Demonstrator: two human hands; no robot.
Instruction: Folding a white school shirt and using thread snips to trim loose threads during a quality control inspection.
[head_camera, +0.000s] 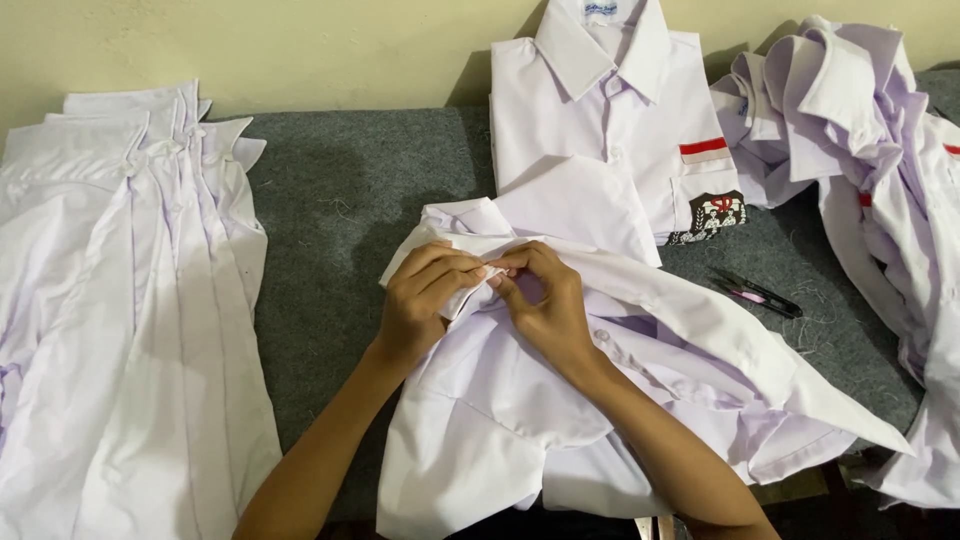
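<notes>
A creased white shirt (520, 400) lies mid-table on grey felt (340, 200), its long axis running near-left to far-right, collar end far. The left hand (425, 300) and right hand (545, 300) pinch its front edge, fingertips together.

A single head-worn camera looks steeply down, close over the grey table (340, 200) toward the wall.

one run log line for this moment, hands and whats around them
left hand: pinching white shirt fabric | right hand: pinching same fold | nearby: thread snips, folded shirt, shirt stack | surface: grey mat
</notes>
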